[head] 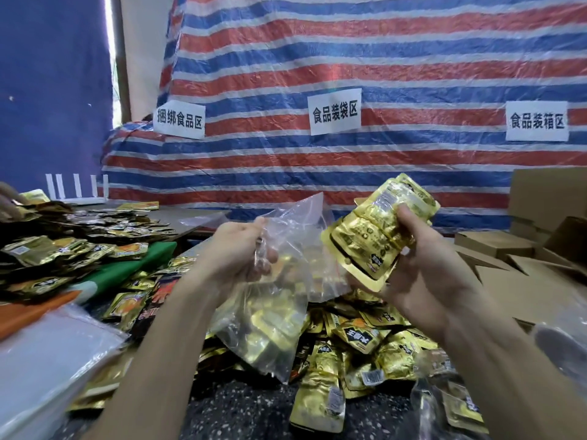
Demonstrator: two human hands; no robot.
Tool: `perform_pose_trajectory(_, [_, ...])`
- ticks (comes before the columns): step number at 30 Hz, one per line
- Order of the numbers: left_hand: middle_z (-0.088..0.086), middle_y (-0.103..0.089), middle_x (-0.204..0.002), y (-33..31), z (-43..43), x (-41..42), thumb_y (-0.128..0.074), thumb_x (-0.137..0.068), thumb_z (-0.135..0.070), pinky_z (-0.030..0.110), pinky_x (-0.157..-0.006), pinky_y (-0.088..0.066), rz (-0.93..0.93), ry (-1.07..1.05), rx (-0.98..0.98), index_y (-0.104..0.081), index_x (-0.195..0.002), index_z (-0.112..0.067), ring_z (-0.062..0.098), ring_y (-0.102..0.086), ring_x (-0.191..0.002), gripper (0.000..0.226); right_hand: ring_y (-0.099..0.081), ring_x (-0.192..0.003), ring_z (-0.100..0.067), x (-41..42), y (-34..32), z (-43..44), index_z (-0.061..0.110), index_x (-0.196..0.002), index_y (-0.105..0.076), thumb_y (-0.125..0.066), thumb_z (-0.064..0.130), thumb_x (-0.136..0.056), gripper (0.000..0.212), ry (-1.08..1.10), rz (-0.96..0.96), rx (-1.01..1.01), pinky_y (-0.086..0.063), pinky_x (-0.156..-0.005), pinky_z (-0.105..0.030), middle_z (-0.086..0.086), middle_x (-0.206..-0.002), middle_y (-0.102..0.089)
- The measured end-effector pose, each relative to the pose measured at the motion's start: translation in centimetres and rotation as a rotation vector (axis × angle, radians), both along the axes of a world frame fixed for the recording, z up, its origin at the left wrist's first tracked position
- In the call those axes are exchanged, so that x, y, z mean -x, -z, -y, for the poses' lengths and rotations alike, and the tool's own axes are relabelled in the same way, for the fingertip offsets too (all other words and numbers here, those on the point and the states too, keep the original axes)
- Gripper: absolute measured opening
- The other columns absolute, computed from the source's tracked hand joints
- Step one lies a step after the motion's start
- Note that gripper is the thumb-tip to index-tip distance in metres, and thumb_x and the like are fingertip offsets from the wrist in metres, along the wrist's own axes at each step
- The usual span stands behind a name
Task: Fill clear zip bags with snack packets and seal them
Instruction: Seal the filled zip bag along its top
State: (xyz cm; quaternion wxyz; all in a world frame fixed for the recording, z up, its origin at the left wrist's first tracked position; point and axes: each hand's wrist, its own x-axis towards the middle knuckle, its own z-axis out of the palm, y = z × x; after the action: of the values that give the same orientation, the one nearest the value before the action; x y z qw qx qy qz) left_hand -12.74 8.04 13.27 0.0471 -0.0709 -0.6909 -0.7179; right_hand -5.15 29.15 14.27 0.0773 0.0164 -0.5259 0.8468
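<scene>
My left hand (pixel 243 254) grips the upper edge of a clear zip bag (pixel 287 282), which hangs in front of me with its mouth spread open. A few gold packets show through its lower part. My right hand (pixel 416 265) holds a stack of gold snack packets (pixel 374 230) up beside the bag's mouth, tilted, to the right of the bag. Below both hands lies a heap of loose gold packets (pixel 355 350) on the dark speckled table (pixel 241 411).
More packets are piled at the left (pixel 63 246) over green and orange cloth. A stack of clear bags (pixel 47 360) lies at the near left. Flat cardboard boxes (pixel 524 249) stand at the right. A striped tarp (pixel 349 58) hangs behind. Another person's hand (pixel 8 201) shows at the far left.
</scene>
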Motion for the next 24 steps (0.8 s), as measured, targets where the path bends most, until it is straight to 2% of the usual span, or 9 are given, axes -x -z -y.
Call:
perform_pose_trajectory(4, [0.005, -0.057, -0.049, -0.1, -1.1, -0.7, -0.046, -0.107, -0.028, 0.017, -0.032, -0.035, -0.03, 0.046, -0.019, -0.056, -0.075, -0.007, 0.011, -0.045, -0.033, 0.039, -0.073, -0.099, -0.034, 0.0, 0.3, 0.7, 0.019, -0.122, -0.064, -0.052, 0.049, -0.099, 0.04, 0.039, -0.027, 0.021, -0.055, -0.086, -0.06, -0.011, -0.106, -0.076])
perform_pose_trajectory(8, [0.008, -0.063, -0.054, 0.0, -2.4, -1.2, -0.045, -0.107, -0.03, 0.025, -0.039, -0.048, -0.041, 0.132, 0.005, -0.063, -0.079, 0.0, 0.016, -0.057, -0.041, 0.045, -0.075, -0.093, -0.03, 0.3, 1.1, 1.2, 0.023, -0.128, -0.059, -0.042, 0.059, -0.099, 0.049, -0.015, 0.0, 0.02, -0.056, -0.085, -0.06, -0.009, -0.108, -0.076])
perform_pose_trajectory(11, [0.009, -0.074, -0.072, 0.1, -1.9, -1.1, -0.05, -0.105, -0.027, 0.03, -0.054, -0.057, -0.024, 0.234, 0.161, -0.069, -0.095, 0.004, 0.017, -0.068, -0.061, 0.038, -0.075, -0.092, -0.028, 0.7, 1.1, 0.7, 0.025, -0.126, -0.059, -0.048, 0.057, -0.097, 0.045, 0.057, -0.011, -0.037, -0.056, -0.087, -0.057, -0.005, -0.104, -0.077])
perform_pose_trajectory(13, [0.003, -0.077, -0.085, -0.1, -0.5, -1.2, -0.06, -0.097, -0.014, 0.029, -0.07, -0.056, -0.068, 0.278, 0.374, -0.074, -0.099, -0.004, 0.017, -0.068, -0.079, 0.017, -0.076, -0.084, -0.022, 0.8, 0.8, 0.2, 0.025, -0.118, -0.064, -0.059, 0.054, -0.092, 0.039, 0.153, -0.026, -0.127, -0.06, -0.077, -0.049, -0.001, -0.096, -0.079])
perform_pose_trajectory(14, [0.0, -0.077, -0.094, -0.2, 0.3, -1.2, -0.065, -0.091, -0.006, 0.028, -0.078, -0.056, -0.107, 0.309, 0.404, -0.075, -0.101, -0.009, 0.017, -0.068, -0.09, 0.014, -0.076, -0.081, -0.02, 0.8, 0.7, -0.1, 0.024, -0.115, -0.066, -0.065, 0.053, -0.089, 0.039, 0.182, -0.031, -0.179, -0.061, -0.07, -0.043, 0.0, -0.095, -0.079])
perform_pose_trajectory(17, [0.006, -0.071, -0.121, -0.6, 1.1, -1.7, -0.074, -0.075, -0.01, 0.034, -0.098, -0.053, -0.18, 0.487, 0.213, -0.069, -0.12, -0.016, 0.021, -0.065, -0.116, 0.046, -0.076, -0.084, -0.024, 0.7, 0.6, -0.4, 0.017, -0.112, -0.069, -0.075, 0.043, -0.08, 0.041, 0.146, -0.044, -0.242, -0.061, -0.07, -0.041, -0.005, -0.096, -0.079])
perform_pose_trajectory(20, [0.005, -0.072, -0.12, -0.8, -0.1, -2.2, -0.083, -0.074, -0.027, 0.04, -0.101, -0.052, -0.29, 0.493, 0.297, -0.069, -0.122, -0.021, 0.022, -0.067, -0.115, 0.051, -0.076, -0.086, -0.025, -0.2, 0.3, -0.3, 0.007, -0.105, -0.072, -0.076, 0.03, -0.074, 0.039, -0.011, -0.103, -0.339, -0.061, -0.059, -0.032, -0.01, -0.096, -0.078])
perform_pose_trajectory(22, [0.004, -0.076, -0.11, -0.7, -1.2, -2.5, -0.085, -0.074, -0.033, 0.041, -0.099, -0.052, -0.347, 0.445, 0.357, -0.076, -0.111, -0.021, 0.025, -0.069, -0.108, 0.04, -0.075, -0.092, -0.027, -0.8, 0.1, -0.4, 0.005, -0.101, -0.074, -0.079, 0.025, -0.068, 0.04, -0.094, -0.118, -0.476, -0.062, -0.069, -0.035, -0.011, -0.097, -0.078])
perform_pose_trajectory(24, [0.004, -0.078, -0.1, -0.6, -1.7, -2.5, -0.083, -0.07, -0.037, 0.038, -0.092, -0.055, -0.352, 0.401, 0.324, -0.081, -0.098, -0.021, 0.025, -0.072, -0.096, 0.031, -0.074, -0.097, -0.03, -1.1, -0.2, -0.9, 0.004, -0.098, -0.074, -0.082, 0.02, -0.06, 0.042, -0.099, -0.127, -0.543, -0.056, -0.092, -0.046, -0.012, -0.098, -0.078])
